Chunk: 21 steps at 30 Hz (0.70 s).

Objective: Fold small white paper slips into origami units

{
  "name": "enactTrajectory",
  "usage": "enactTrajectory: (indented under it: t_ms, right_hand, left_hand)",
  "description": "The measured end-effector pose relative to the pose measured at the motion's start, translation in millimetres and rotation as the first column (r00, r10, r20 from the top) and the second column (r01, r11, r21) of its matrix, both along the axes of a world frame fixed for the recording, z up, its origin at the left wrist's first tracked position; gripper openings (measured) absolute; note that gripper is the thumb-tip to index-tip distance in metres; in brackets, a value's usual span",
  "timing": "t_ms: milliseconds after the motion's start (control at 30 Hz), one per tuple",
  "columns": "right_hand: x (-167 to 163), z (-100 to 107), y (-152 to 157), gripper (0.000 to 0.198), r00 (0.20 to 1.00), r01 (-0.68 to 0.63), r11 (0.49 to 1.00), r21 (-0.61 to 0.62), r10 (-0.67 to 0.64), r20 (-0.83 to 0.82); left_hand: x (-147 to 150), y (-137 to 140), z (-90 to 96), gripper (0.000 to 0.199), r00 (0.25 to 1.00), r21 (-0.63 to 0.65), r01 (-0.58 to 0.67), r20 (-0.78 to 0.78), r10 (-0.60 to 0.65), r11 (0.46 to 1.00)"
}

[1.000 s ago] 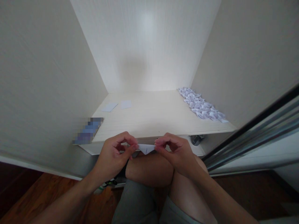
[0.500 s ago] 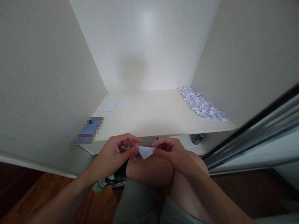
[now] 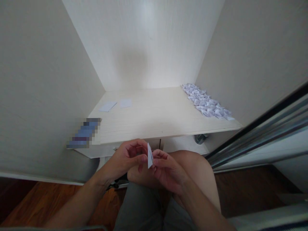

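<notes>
Above my knees, a small folded piece of white paper (image 3: pixel 149 156) is held upright, turned nearly edge-on to me. My right hand (image 3: pixel 168 168) pinches its right side between thumb and fingers. On the other side, my left hand (image 3: pixel 132 157) has its thumb and curled fingers closed at the paper's left edge; part of its grip is hidden behind the paper. A long pile of folded white paper pieces (image 3: pixel 207 102) lies along the right side of the shelf. Two flat white paper sheets (image 3: pixel 107 106) rest at the shelf's back left.
The pale shelf (image 3: pixel 154 118) has walls at left, back and right. At its front left corner lies a pixelated blue item (image 3: pixel 84 133). A dark cylindrical container (image 3: pixel 201 138) stands on the lower level. Metal sliding-door rails (image 3: pixel 262 125) run along the right.
The folded paper has turned from a wide triangle facing me to a narrow upright position. My right hand has moved left and down, closer to my left hand. The view has shifted slightly.
</notes>
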State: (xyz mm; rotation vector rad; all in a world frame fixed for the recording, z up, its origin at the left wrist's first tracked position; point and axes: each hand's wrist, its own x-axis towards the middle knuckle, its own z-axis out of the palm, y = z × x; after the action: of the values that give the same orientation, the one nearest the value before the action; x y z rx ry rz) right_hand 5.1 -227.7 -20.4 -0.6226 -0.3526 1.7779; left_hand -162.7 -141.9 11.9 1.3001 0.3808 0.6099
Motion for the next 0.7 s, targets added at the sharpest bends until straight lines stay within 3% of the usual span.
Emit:
enactTrajectory:
  t_ms: [267, 500, 600, 700]
  right_hand:
    - [-18.2, -9.1, -6.1, 0.023, 0.989, 0.028, 1.000, 0.008, -0.026, -0.146]
    - [-23.6, -8.2, -11.7, 0.023, 0.966, 0.256, 0.962, 0.098, -0.257, -0.004]
    - [-20.4, -3.6, -13.9, 0.025, 0.861, 0.374, 0.884, 0.280, -0.443, 0.249]
    - [-16.9, 1.0, -14.9, 0.017, 0.633, 0.446, 0.802, 0.398, -0.597, 0.493]
  left_hand:
    - [1.7, 5.2, -13.8, 0.012, 1.000, -0.039, 0.002, 0.004, -0.002, 0.999]
    - [13.8, 0.1, -7.4, 0.023, 0.989, -0.029, -0.148, -0.009, 0.148, 0.989]
    - [17.7, -2.2, -1.5, 0.022, 0.966, 0.037, -0.249, -0.059, 0.251, 0.968]
    - [19.3, -5.6, 5.1, 0.020, 0.943, 0.126, -0.281, -0.146, 0.298, 0.951]
